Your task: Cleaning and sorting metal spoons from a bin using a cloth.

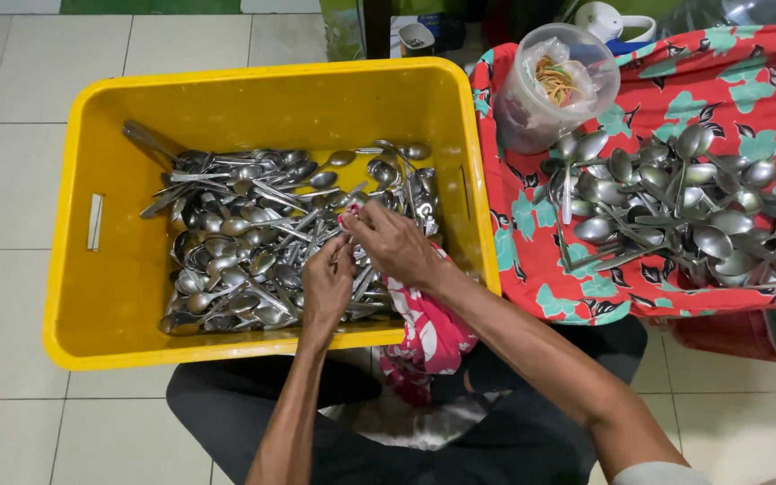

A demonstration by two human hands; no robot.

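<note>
Both my hands are inside a yellow plastic crate (92,305) holding several wet metal spoons (226,233). My left hand (327,283) is closed around a spoon, whose handle pokes out by my fingers. My right hand (397,242) pinches a pink flowered cloth (433,337) against that spoon. The cloth trails from under my right wrist over the crate's near rim and down toward my lap.
To the right, a surface draped in red and teal floral fabric (738,81) carries a heap of spoons (675,198). A clear plastic tub with rubber bands (554,85) stands at its back left. White floor tiles (2,180) surround the crate.
</note>
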